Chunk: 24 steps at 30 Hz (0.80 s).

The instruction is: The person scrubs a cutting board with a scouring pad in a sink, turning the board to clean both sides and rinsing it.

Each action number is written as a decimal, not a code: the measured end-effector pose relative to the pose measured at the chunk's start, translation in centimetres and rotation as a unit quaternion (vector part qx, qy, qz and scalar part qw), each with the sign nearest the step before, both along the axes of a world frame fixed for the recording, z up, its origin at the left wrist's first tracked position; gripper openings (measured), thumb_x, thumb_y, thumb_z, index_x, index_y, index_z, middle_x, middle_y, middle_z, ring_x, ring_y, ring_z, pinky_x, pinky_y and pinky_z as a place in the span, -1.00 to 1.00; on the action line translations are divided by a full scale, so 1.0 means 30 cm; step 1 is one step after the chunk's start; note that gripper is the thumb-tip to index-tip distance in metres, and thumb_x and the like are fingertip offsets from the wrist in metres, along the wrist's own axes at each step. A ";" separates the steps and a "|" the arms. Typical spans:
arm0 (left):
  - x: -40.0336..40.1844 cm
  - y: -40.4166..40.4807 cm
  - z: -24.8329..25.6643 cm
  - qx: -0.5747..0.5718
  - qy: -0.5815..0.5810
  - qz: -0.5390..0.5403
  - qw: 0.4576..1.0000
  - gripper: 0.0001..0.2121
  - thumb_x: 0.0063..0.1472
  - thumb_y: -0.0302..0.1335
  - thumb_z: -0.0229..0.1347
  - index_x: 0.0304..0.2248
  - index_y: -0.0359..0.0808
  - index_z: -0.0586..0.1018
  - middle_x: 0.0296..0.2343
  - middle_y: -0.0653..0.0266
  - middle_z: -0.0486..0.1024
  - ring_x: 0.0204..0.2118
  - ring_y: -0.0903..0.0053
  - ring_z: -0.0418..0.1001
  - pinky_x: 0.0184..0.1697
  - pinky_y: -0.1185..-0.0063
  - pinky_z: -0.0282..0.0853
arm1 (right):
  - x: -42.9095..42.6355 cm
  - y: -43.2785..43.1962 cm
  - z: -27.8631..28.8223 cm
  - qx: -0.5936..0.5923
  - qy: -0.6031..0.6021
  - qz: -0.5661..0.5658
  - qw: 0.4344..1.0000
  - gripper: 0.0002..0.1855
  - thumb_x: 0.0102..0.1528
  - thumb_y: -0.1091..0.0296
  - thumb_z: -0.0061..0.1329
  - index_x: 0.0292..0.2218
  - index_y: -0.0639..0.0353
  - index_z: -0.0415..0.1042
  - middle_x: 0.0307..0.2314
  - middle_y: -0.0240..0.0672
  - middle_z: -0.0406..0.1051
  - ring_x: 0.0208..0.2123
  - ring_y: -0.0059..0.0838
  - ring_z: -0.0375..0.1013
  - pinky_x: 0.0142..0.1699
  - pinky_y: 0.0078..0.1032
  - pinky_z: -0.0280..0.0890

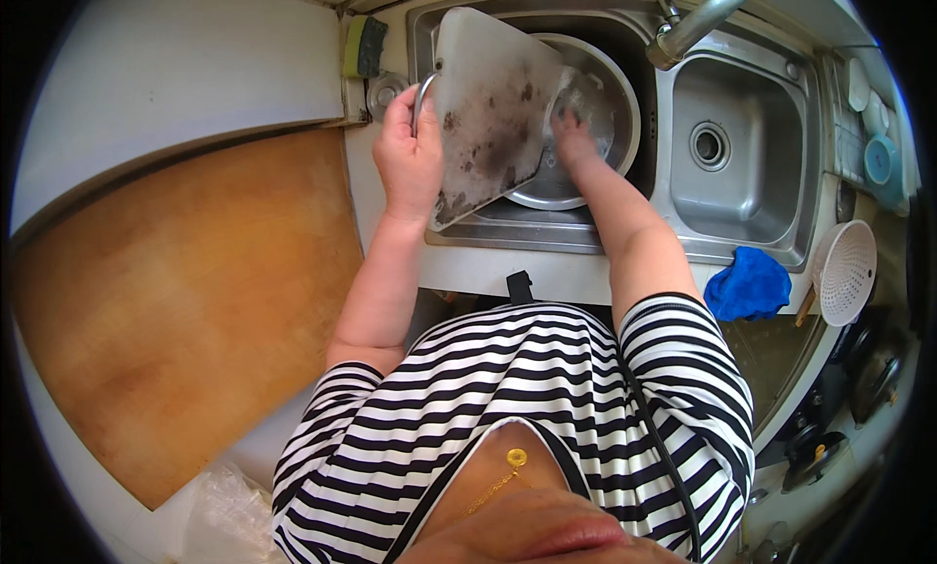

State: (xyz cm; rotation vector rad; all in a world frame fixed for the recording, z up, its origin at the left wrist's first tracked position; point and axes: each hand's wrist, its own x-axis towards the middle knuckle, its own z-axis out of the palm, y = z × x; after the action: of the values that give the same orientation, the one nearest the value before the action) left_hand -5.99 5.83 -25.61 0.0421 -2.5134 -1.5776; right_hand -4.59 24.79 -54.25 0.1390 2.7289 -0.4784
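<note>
A white plastic cutting board [498,88] with dark mould-like stains is tilted over the left sink bowl. My left hand [411,150] is closed around the curved metal handle [421,103] on its left edge. Below the board's right side sits a round metal basin [628,117] with water in it. Inside the basin, close to the board's right edge, is my right hand [575,138]. It is blurred by motion, and splashing water surrounds its fingers, so whether they hold anything is unclear.
A faucet [695,26] reaches over the divider beside the right sink bowl [739,161]. A green-and-black sponge [364,46] stands at the back left. A blue cloth [748,284] lies on the front edge, near a white colander [845,271]. A wooden board [198,293] covers the left side.
</note>
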 end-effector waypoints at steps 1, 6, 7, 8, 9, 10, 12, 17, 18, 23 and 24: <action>0.005 0.005 -0.005 0.029 -0.008 -0.009 1.000 -0.80 0.24 -0.49 -0.03 -0.18 -0.41 0.43 -0.45 0.47 0.41 -0.46 0.83 0.27 -0.38 0.80 0.20 | 0.017 -0.001 0.031 -0.037 -0.058 0.024 0.997 -0.47 0.05 0.44 -0.21 0.08 -0.08 0.17 0.09 -0.10 0.08 0.03 0.03 0.21 0.06 -0.13 0.20; 0.001 0.056 0.006 0.160 -0.041 -0.062 0.984 -0.74 0.26 -0.47 -0.05 -0.11 -0.43 0.36 -0.23 0.32 0.42 -0.24 0.72 0.34 -0.16 0.74 0.24 | -0.060 0.149 0.031 -0.173 -0.087 -0.231 0.953 -0.36 -0.06 0.35 0.06 0.05 0.19 0.17 -0.11 0.01 0.34 -0.08 -0.12 0.36 0.04 -0.29 0.24; -0.005 0.054 0.010 0.179 -0.038 -0.070 0.981 -0.72 0.26 -0.46 -0.05 -0.09 -0.44 0.35 -0.19 0.30 0.41 -0.20 0.71 0.34 -0.12 0.73 0.23 | -0.064 0.132 0.112 -0.245 -0.020 -0.240 0.939 -0.37 -0.05 0.35 0.06 0.05 0.21 0.17 -0.10 0.02 0.32 -0.07 -0.11 0.35 0.05 -0.30 0.22; -0.007 0.050 0.012 0.159 -0.035 -0.068 0.984 -0.70 0.27 -0.45 -0.06 -0.06 -0.43 0.35 -0.17 0.29 0.40 -0.17 0.69 0.33 -0.08 0.72 0.21 | -0.047 0.107 0.201 -0.315 0.047 -0.247 0.915 -0.37 -0.04 0.35 0.06 0.05 0.23 0.17 -0.10 0.02 0.31 -0.06 -0.11 0.34 0.05 -0.31 0.21; -0.010 0.048 0.012 0.140 -0.030 -0.067 0.987 -0.68 0.28 -0.43 -0.07 -0.03 -0.43 0.34 -0.15 0.29 0.39 -0.14 0.68 0.33 -0.05 0.71 0.19 | -0.025 0.078 0.323 -0.380 0.116 -0.251 0.882 -0.38 -0.04 0.35 0.06 0.04 0.25 0.16 -0.09 0.03 0.30 -0.05 -0.11 0.33 0.06 -0.32 0.20; -0.008 0.044 0.010 0.119 -0.027 -0.065 0.990 -0.66 0.28 -0.42 -0.08 -0.01 -0.42 0.33 -0.13 0.28 0.38 -0.12 0.66 0.32 -0.02 0.69 0.18 | 0.010 0.026 0.432 -0.445 0.156 -0.223 0.853 -0.36 -0.05 0.32 0.09 0.04 0.24 0.17 -0.09 0.01 0.30 -0.04 -0.12 0.31 0.06 -0.32 0.19; -0.013 0.016 -0.004 0.088 -0.047 -0.070 0.993 -0.65 0.31 -0.39 -0.13 0.03 -0.40 0.31 -0.13 0.28 0.38 -0.10 0.67 0.30 -0.01 0.70 0.17 | 0.060 -0.094 0.665 -0.512 0.244 -0.130 0.814 -0.36 -0.07 0.29 0.13 0.02 0.22 0.19 -0.09 0.00 0.28 -0.02 -0.10 0.28 0.06 -0.31 0.18; -0.011 0.022 0.014 0.027 -0.058 -0.064 0.996 -0.65 0.33 -0.36 -0.18 0.02 -0.38 0.34 -0.12 0.29 0.39 -0.10 0.66 0.28 0.00 0.69 0.15 | -0.177 -0.146 0.766 -0.488 0.362 -0.042 0.793 -0.55 0.00 0.27 0.05 -0.06 0.11 0.33 -0.13 -0.09 0.31 -0.08 -0.10 0.29 0.02 -0.35 0.19; -0.017 0.036 0.022 0.000 -0.046 -0.064 0.997 -0.65 0.33 -0.36 -0.18 0.01 -0.37 0.35 -0.13 0.29 0.39 -0.10 0.67 0.29 0.00 0.69 0.15 | -0.266 -0.117 0.692 -0.457 0.399 -0.129 0.785 -0.59 0.03 0.26 -0.01 -0.07 0.14 0.34 -0.16 -0.09 0.33 -0.12 -0.12 0.31 -0.01 -0.35 0.22; -0.010 0.027 -0.004 -0.004 -0.052 -0.040 0.998 -0.65 0.33 -0.35 -0.19 0.00 -0.38 0.36 -0.15 0.29 0.41 -0.12 0.66 0.30 -0.02 0.68 0.17 | -0.249 -0.149 0.611 -0.423 0.380 -0.195 0.799 -0.60 0.04 0.27 -0.04 -0.08 0.14 0.34 -0.13 0.01 0.24 -0.09 -0.03 0.27 0.03 -0.31 0.18; 0.002 0.021 -0.011 -0.003 -0.058 -0.034 0.998 -0.65 0.33 -0.35 -0.19 0.00 -0.38 0.36 -0.16 0.29 0.41 -0.12 0.66 0.30 -0.02 0.68 0.18 | -0.197 -0.197 0.673 -0.447 0.379 -0.166 0.793 -0.60 0.03 0.26 -0.03 -0.07 0.07 0.33 -0.12 0.02 0.22 -0.10 0.00 0.26 0.03 -0.27 0.18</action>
State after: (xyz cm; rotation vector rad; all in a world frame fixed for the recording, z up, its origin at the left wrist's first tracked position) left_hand -5.93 6.45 -25.94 0.0500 -2.6345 -1.6379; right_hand -10.51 18.88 -34.05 0.1968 2.7821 -2.2785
